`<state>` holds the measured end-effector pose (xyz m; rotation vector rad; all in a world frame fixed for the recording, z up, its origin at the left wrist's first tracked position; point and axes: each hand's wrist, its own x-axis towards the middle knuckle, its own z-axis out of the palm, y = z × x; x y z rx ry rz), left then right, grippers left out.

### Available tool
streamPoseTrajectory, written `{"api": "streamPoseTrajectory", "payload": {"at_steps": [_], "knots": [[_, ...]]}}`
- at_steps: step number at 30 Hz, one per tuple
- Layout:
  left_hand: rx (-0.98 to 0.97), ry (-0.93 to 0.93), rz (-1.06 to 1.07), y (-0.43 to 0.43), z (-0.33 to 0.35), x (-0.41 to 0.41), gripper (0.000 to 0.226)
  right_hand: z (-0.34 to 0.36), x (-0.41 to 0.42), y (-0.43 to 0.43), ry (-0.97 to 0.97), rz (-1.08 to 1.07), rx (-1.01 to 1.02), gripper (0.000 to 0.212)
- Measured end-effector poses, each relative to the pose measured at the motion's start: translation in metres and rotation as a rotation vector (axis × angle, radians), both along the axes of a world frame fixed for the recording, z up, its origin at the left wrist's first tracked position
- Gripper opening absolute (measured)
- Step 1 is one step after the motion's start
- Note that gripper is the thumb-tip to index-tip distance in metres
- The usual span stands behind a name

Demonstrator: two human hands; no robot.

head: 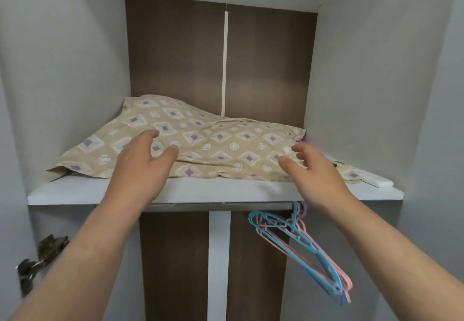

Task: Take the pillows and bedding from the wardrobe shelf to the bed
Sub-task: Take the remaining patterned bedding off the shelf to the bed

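Observation:
A beige pillow with purple diamond and white circle patterns lies flat on the white wardrobe shelf, filling most of its width. My left hand reaches over the shelf's front edge, fingers spread just above the pillow's front left part. My right hand hovers at the pillow's front right corner, fingers apart and curled. Neither hand holds anything. The bed is out of view.
A white remote control lies on the shelf at the right, beside the pillow. Blue and pink hangers hang from the metal rail under the shelf. A door hinge sits on the left wall below.

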<state>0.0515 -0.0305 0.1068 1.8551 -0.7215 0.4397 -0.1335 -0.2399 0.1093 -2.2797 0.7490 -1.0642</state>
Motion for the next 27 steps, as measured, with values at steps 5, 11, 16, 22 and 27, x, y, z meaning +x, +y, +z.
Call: {"api": "streamPoseTrajectory", "payload": {"at_steps": [5,11,16,22,27], "knots": [[0.120,-0.066,0.127,-0.043,0.034,0.062,0.066,0.031,0.061,-0.043,0.029,-0.010,0.007,0.065],[0.345,-0.200,0.376,-0.100,0.084,0.123,0.059,0.068,0.139,-0.102,0.179,-0.141,-0.111,0.070],[0.436,-0.122,0.613,-0.131,0.093,0.196,0.078,0.070,0.202,-0.164,0.237,-0.242,-0.012,0.082],[0.435,0.057,0.748,-0.142,0.060,0.245,0.129,0.042,0.239,-0.198,0.449,-0.304,-0.015,0.102],[0.458,0.069,0.730,-0.142,0.060,0.261,0.136,0.038,0.249,-0.205,0.553,-0.265,-0.064,0.095]]}}
